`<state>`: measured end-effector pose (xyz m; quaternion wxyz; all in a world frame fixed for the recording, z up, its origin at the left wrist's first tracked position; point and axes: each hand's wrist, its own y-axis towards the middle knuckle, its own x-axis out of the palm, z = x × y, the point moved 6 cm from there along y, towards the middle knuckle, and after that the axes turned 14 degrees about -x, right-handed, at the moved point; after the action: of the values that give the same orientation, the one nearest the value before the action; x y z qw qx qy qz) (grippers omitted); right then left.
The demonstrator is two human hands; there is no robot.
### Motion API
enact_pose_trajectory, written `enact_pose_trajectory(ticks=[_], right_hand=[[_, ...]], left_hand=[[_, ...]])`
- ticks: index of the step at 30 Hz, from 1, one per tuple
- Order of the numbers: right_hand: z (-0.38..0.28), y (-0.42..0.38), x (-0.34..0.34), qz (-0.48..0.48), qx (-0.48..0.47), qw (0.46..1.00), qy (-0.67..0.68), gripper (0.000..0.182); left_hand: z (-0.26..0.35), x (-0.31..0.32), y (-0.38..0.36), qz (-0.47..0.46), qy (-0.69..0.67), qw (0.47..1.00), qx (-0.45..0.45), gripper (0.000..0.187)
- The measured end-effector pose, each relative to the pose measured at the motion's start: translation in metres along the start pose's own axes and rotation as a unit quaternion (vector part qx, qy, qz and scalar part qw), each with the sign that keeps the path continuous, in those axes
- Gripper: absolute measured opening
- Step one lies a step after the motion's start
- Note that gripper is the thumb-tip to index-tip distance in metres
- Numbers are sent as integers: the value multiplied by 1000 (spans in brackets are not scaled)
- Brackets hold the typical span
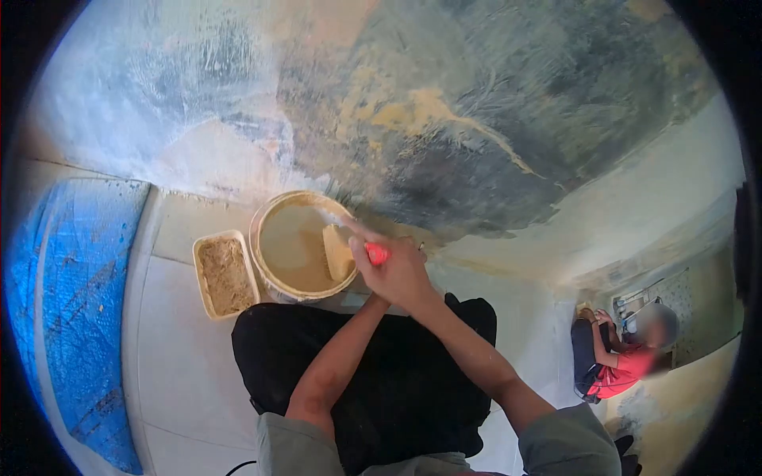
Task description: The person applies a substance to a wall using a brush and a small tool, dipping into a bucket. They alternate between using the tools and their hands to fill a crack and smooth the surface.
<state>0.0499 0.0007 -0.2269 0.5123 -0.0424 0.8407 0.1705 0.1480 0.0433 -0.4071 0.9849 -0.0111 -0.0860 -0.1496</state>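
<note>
My right hand [401, 272] is closed around the red handle of a wide brush [338, 252]. The brush's flat, cream-coloured head hangs over the right side of a round bucket [295, 247], which holds a cloudy beige liquid. My left forearm reaches up to the same spot and crosses beneath my right hand. The left hand [376, 301] is mostly hidden there, so its fingers do not show clearly. Left of the bucket lies a shallow yellow tray [226, 276] with a crusty brown residue inside.
In front stands a wall [452, 119] with grey, ochre and whitish patches. A blue plastic-wrapped bundle [75, 317] lies at the left on the tiled floor [186, 373]. A person in a red shirt [627, 371] sits at the far right. My black-clad knees flank the arms.
</note>
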Motion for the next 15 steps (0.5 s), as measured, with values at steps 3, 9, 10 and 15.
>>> enact_pose_trajectory(ticks=[3,9,10,15], right_hand=[[-10,-14,-7,-23,-52,992,-110,38],[-39,-22,-27,-50,-205,975,-68,43],[-45,-20,-36,-49,-206,975,-69,43],[-79,1,-105,26,-313,937,-151,39]], left_hand=[[-44,14,18,-81,-80,993,-43,19],[15,-6,-5,4,145,987,-64,13],[16,-5,-7,4,145,988,-62,13],[36,-26,-28,92,-124,984,83,16]])
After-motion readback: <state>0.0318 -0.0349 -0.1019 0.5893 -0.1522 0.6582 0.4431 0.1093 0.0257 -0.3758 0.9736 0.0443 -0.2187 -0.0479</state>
